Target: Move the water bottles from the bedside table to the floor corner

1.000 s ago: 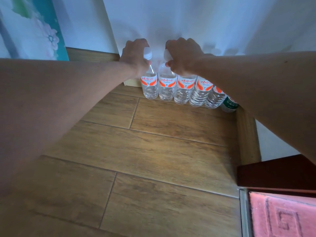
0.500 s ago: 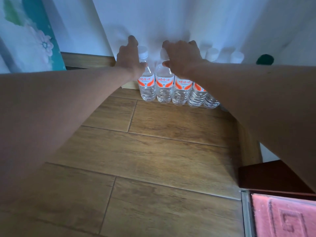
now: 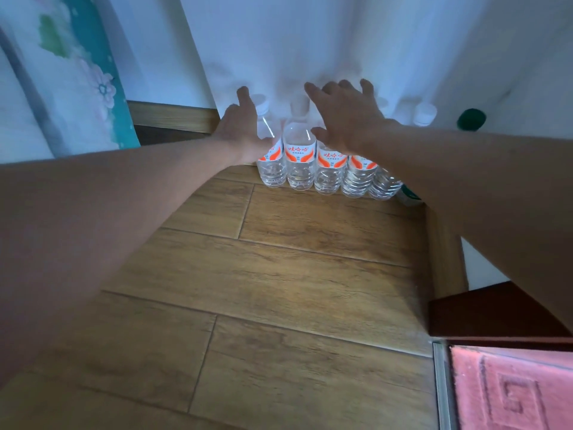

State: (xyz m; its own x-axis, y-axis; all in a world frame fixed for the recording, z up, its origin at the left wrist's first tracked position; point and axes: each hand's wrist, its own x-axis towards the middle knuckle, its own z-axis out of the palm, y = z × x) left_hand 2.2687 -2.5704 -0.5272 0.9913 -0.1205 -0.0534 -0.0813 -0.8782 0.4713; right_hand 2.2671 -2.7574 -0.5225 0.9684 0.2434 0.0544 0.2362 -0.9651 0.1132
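- Five clear water bottles (image 3: 328, 172) stand in a straight row at 12 o'clock. They are on the wooden floor (image 3: 279, 274), with their sides touching and their backs against a white curtain (image 3: 310, 41).
- Each bottle is upright, its long axis vertical and its cap pointing up. In the wide view the ones toward 1 o'clock appear to lean outward.
- The orange-and-white labels face the camera.
- The white caps that show are screwed on. The liquid inside is clear, and the fill level cannot be told.
- A green-labelled bottle (image 3: 409, 195) is at the 1 o'clock end of the row, mostly hidden behind the right forearm. A dark green round cap (image 3: 471, 119) shows at 2 o'clock against the curtain.
- The left hand (image 3: 240, 125) lies at the 9 o'clock side of the leftmost bottle (image 3: 273, 169). Its fingers are straight and together and grip nothing. Whether the palm touches the bottle cannot be told.
- The right hand (image 3: 347, 119) is over the tops of the middle bottles. Its fingers are spread wide and hold nothing, and its thumb is near the shoulder of the second bottle (image 3: 300, 156).
- A wooden skirting board (image 3: 173, 116) runs at 11 o'clock beside a teal floral panel (image 3: 93, 82).
- A dark red cabinet (image 3: 490, 311) sits at 4 o'clock and a red mat (image 3: 511, 392) at 5 o'clock.
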